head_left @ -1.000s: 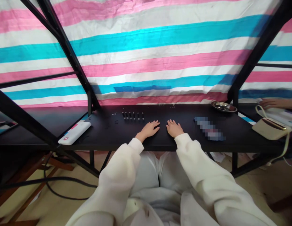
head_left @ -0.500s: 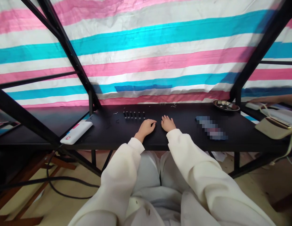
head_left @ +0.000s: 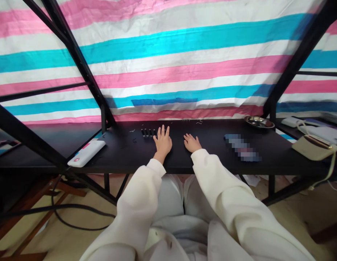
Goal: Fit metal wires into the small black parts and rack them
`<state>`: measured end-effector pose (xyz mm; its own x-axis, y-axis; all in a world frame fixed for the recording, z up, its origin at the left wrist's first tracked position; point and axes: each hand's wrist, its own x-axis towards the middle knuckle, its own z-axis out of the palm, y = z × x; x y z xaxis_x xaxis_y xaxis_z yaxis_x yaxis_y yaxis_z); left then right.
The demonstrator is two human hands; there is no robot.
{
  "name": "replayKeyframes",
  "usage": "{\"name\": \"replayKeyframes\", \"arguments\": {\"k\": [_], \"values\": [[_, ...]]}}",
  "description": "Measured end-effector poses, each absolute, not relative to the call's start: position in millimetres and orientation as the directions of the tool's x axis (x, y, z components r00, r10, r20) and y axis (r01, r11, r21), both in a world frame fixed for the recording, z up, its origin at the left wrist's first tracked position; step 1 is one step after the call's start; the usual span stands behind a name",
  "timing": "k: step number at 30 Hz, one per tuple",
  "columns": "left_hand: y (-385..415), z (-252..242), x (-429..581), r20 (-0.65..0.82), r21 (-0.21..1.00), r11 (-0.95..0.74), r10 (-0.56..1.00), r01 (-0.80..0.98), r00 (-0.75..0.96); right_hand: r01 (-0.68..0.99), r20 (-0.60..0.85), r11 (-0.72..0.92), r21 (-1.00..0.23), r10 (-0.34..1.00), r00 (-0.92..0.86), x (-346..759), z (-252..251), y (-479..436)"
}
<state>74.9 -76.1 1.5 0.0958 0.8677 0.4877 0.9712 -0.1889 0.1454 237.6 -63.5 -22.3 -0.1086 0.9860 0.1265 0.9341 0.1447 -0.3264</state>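
My left hand (head_left: 163, 141) is open with its fingers spread, over the black table (head_left: 125, 156). Its fingers reach beside a row of several small black cylinders with light ends (head_left: 148, 133) and hide the right part of that row. My right hand (head_left: 192, 142) lies palm down on the table to the right, fingers apart and holding nothing. Small metallic pieces (head_left: 186, 120) and thin white scraps (head_left: 199, 121) lie at the table's back edge.
A white power bank (head_left: 87, 153) lies at the left. To the right are a blurred-out flat object (head_left: 242, 147), a shiny metal dish (head_left: 259, 122) and a cream bag (head_left: 314, 146). Black metal posts (head_left: 87, 72) flank the table, with a striped sheet (head_left: 184, 47) behind.
My left hand has turned and spread its fingers, moving forward over the right end of the cylinder row. My right hand has barely shifted. A person's arm at the far right has left view.
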Motion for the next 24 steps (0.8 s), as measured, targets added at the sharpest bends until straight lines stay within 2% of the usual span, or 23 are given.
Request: {"name": "replayKeyframes", "arguments": {"k": [7, 16, 20, 24], "values": [[-70, -6, 75, 0.495, 0.131, -0.185, 0.863, 0.974, 0.098, 0.927, 0.142, 0.154, -0.341, 0.984, -0.112, 238, -26, -61], [-62, -13, 73, 0.556, 0.253, -0.304, 0.823, 0.919, 0.12, 0.913, 0.163, 0.156, -0.376, 0.981, -0.1, 239, -28, -60], [-55, -17, 69, 0.571, 0.41, -0.426, 0.809, 0.806, 0.137, 0.873, 0.192, 0.177, -0.454, 0.976, -0.098, 239, -28, -61], [-45, -24, 66, 0.51, 0.684, -0.496, 0.849, 0.535, 0.136, 0.689, 0.285, 0.275, -0.67, 0.953, -0.103, 237, -30, -58]]}}
